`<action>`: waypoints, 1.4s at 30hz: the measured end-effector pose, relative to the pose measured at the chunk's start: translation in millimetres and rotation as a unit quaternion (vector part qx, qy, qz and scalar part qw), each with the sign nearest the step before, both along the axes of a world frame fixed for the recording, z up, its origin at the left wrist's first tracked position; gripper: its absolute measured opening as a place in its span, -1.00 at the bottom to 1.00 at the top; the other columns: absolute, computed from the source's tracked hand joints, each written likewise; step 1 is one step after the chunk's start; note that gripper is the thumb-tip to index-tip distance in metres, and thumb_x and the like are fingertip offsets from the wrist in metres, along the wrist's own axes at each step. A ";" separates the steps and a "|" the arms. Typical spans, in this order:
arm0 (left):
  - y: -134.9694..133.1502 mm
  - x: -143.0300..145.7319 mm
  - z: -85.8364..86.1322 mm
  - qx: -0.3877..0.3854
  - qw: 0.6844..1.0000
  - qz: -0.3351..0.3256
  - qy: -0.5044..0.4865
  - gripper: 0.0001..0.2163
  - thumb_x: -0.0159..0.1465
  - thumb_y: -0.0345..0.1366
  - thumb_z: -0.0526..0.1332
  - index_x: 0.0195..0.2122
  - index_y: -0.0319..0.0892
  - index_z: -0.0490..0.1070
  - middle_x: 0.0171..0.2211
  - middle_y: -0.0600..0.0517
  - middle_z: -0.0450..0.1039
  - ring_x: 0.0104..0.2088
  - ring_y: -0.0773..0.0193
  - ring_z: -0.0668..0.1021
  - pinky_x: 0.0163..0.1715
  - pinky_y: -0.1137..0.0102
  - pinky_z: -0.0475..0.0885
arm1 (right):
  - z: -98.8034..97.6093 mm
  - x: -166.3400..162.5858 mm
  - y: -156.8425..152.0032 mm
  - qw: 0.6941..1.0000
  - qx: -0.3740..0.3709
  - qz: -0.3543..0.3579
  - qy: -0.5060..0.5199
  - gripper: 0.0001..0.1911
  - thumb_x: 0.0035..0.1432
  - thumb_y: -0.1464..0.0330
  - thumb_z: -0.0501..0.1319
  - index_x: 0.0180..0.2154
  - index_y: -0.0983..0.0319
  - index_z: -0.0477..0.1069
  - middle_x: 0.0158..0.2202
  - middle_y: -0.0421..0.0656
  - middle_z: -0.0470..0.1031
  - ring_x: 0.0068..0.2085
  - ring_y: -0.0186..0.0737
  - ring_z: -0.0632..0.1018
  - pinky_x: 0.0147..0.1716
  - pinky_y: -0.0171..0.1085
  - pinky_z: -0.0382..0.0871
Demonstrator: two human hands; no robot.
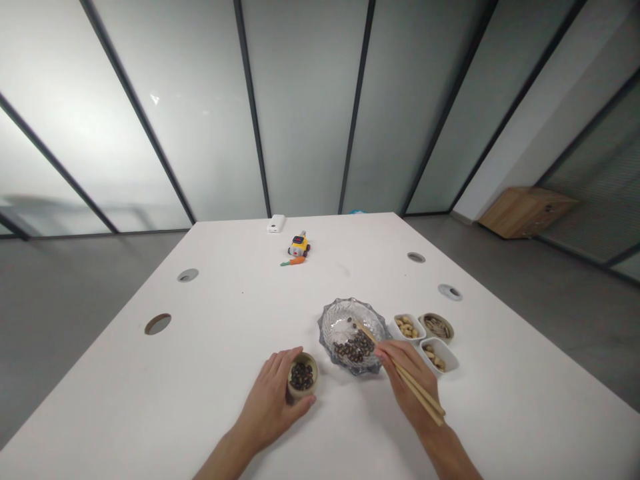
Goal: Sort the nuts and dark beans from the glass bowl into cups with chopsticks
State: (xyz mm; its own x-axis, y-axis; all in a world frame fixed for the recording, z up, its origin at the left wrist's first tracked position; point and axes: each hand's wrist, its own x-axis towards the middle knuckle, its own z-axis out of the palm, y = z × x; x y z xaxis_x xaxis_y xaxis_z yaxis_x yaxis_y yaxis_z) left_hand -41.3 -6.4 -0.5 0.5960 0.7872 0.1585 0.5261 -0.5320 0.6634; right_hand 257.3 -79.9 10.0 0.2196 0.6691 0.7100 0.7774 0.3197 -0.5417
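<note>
My left hand (273, 400) is wrapped round a small tan cup (303, 377) filled with dark beans, which stands on the white table (225, 360). My right hand (407, 377) grips a pair of wooden chopsticks (400, 370). Their tips reach into a clear glass bowl (354, 326), over a pile of dark beans (355, 347) lying in its near half. The glass bowl sits just right of the cup.
Three small dishes (430, 339) of nuts and seeds stand right of the glass bowl. A yellow toy (299, 245) with an orange carrot piece and a white box (275, 223) lie at the far side. Round cable holes (157, 324) dot the tabletop.
</note>
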 end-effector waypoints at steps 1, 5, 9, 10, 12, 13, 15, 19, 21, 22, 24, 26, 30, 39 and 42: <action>0.0 0.1 0.1 0.003 1.000 0.001 0.000 -0.32 0.22 -0.28 0.40 0.34 -0.01 0.19 0.20 -0.15 0.46 0.18 -0.12 0.49 0.22 -0.09 0.40 | 0.0 -0.3 -0.3 1.000 0.000 -0.001 -0.005 -0.86 0.40 0.30 0.26 -0.19 0.15 0.60 -0.24 -0.12 0.63 -0.24 -0.18 0.67 -0.14 -0.20 0.65; 0.2 0.8 -0.5 0.018 1.000 0.007 0.002 -0.33 0.21 -0.28 0.40 0.33 -0.02 0.22 0.19 -0.13 0.48 0.17 -0.10 0.51 0.21 -0.05 0.42 | 2.0 -2.0 -0.4 1.000 -0.014 0.015 -0.020 -0.84 0.43 0.32 0.23 -0.20 0.16 0.59 -0.27 -0.14 0.63 -0.24 -0.20 0.67 -0.12 -0.24 0.63; 0.5 0.9 -1.3 0.020 1.000 0.007 0.001 -0.33 0.20 -0.28 0.40 0.33 -0.02 0.24 0.19 -0.13 0.49 0.16 -0.08 0.52 0.19 -0.02 0.44 | 3.9 -2.5 0.9 1.000 -0.011 0.018 -0.017 -0.84 0.43 0.35 0.22 -0.19 0.17 0.59 -0.26 -0.13 0.63 -0.25 -0.22 0.67 -0.16 -0.26 0.63; 0.6 0.8 -1.4 0.018 1.000 0.006 0.000 -0.33 0.20 -0.28 0.40 0.33 -0.03 0.24 0.19 -0.13 0.48 0.16 -0.09 0.52 0.20 -0.03 0.44 | 3.9 -2.3 1.1 1.000 -0.009 0.016 -0.016 -0.84 0.42 0.34 0.23 -0.19 0.17 0.59 -0.26 -0.13 0.63 -0.25 -0.22 0.67 -0.17 -0.27 0.63; 0.6 0.4 -1.3 0.013 1.000 0.005 -0.001 -0.33 0.20 -0.29 0.39 0.33 -0.04 0.23 0.19 -0.14 0.48 0.17 -0.10 0.51 0.21 -0.05 0.42 | 3.4 -1.9 1.2 1.000 -0.008 0.011 -0.011 -0.84 0.42 0.33 0.23 -0.19 0.18 0.60 -0.26 -0.13 0.63 -0.25 -0.21 0.67 -0.19 -0.27 0.64; 0.5 0.3 -1.2 0.011 1.000 0.004 -0.001 -0.33 0.20 -0.29 0.39 0.33 -0.04 0.23 0.20 -0.15 0.47 0.18 -0.10 0.50 0.22 -0.06 0.41 | 3.0 -1.8 1.1 1.000 -0.008 0.009 -0.008 -0.83 0.42 0.32 0.23 -0.20 0.18 0.60 -0.26 -0.12 0.63 -0.25 -0.21 0.67 -0.20 -0.27 0.64; 0.4 0.1 -0.7 0.010 1.000 0.004 -0.004 -0.33 0.21 -0.29 0.39 0.33 -0.04 0.22 0.20 -0.15 0.47 0.18 -0.10 0.50 0.22 -0.06 0.41 | 2.5 -1.6 0.8 1.000 -0.009 0.006 -0.004 -0.82 0.43 0.31 0.23 -0.19 0.18 0.60 -0.25 -0.11 0.63 -0.25 -0.21 0.67 -0.20 -0.26 0.64; 0.0 0.7 1.0 0.014 1.000 0.009 -0.005 -0.34 0.20 -0.27 0.40 0.32 -0.02 0.24 0.19 -0.14 0.48 0.17 -0.10 0.52 0.20 -0.04 0.42 | 2.4 -1.9 0.3 1.000 -0.005 -0.001 -0.001 -0.79 0.43 0.27 0.22 -0.20 0.17 0.61 -0.26 -0.11 0.64 -0.26 -0.19 0.67 -0.18 -0.23 0.65; -0.3 1.1 1.5 0.012 1.000 0.009 -0.004 -0.33 0.20 -0.27 0.40 0.32 -0.02 0.24 0.19 -0.14 0.48 0.16 -0.10 0.52 0.20 -0.04 0.43 | 2.0 -2.1 0.7 1.000 0.000 -0.003 -0.002 -0.79 0.43 0.25 0.23 -0.22 0.16 0.61 -0.27 -0.11 0.64 -0.25 -0.18 0.67 -0.16 -0.22 0.65; -0.3 1.2 1.6 0.011 1.000 0.009 -0.004 -0.33 0.20 -0.28 0.40 0.32 -0.02 0.23 0.19 -0.14 0.48 0.17 -0.10 0.51 0.20 -0.04 0.42 | 1.5 -2.2 1.1 1.000 -0.001 -0.001 -0.001 -0.79 0.42 0.24 0.24 -0.22 0.16 0.61 -0.27 -0.11 0.64 -0.25 -0.17 0.67 -0.16 -0.22 0.65; -0.4 1.3 1.1 0.012 1.000 0.008 -0.005 -0.33 0.20 -0.29 0.39 0.33 -0.02 0.23 0.20 -0.14 0.47 0.18 -0.11 0.51 0.21 -0.06 0.41 | 0.5 -2.6 2.4 1.000 -0.011 0.011 0.003 -0.79 0.42 0.23 0.24 -0.22 0.15 0.61 -0.25 -0.11 0.64 -0.23 -0.16 0.68 -0.15 -0.20 0.65; -0.3 1.3 0.2 0.011 1.000 0.008 -0.005 -0.33 0.20 -0.29 0.39 0.33 -0.02 0.23 0.20 -0.14 0.47 0.18 -0.11 0.50 0.22 -0.07 0.40 | -0.2 -3.4 4.1 0.999 -0.025 0.029 0.011 -0.79 0.42 0.23 0.24 -0.21 0.15 0.61 -0.23 -0.09 0.65 -0.21 -0.15 0.68 -0.13 -0.19 0.66; 0.0 1.4 -0.9 0.005 1.000 0.007 -0.001 -0.33 0.20 -0.29 0.40 0.33 -0.03 0.22 0.20 -0.15 0.46 0.19 -0.12 0.50 0.24 -0.09 0.37 | 1.0 -5.0 6.9 0.998 -0.040 0.051 0.013 -0.80 0.42 0.25 0.23 -0.20 0.14 0.62 -0.23 -0.11 0.64 -0.21 -0.18 0.68 -0.15 -0.24 0.66; -0.3 0.7 -0.7 0.021 1.000 0.009 -0.003 -0.33 0.21 -0.27 0.39 0.34 -0.01 0.23 0.19 -0.14 0.48 0.17 -0.10 0.52 0.21 -0.06 0.41 | -0.3 -2.7 5.7 0.997 -0.051 0.050 -0.001 -0.80 0.43 0.28 0.22 -0.19 0.15 0.62 -0.22 -0.09 0.63 -0.20 -0.18 0.67 -0.17 -0.25 0.64; -0.2 0.4 -1.0 0.022 1.000 0.006 -0.004 -0.33 0.21 -0.27 0.39 0.34 -0.01 0.23 0.19 -0.14 0.48 0.16 -0.11 0.52 0.20 -0.06 0.41 | -1.1 -2.8 5.9 0.998 -0.033 0.045 0.004 -0.81 0.42 0.27 0.23 -0.19 0.13 0.62 -0.22 -0.10 0.63 -0.20 -0.18 0.67 -0.15 -0.24 0.65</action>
State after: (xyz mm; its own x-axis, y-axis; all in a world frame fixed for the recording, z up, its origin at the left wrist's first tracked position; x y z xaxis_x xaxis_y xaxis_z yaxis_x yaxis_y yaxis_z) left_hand -40.9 -6.6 -1.4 0.5846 0.7867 0.1983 0.5270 -0.5541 0.6444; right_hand 254.5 -74.0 9.0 0.1621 0.7313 0.6625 0.7424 0.3519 -0.5701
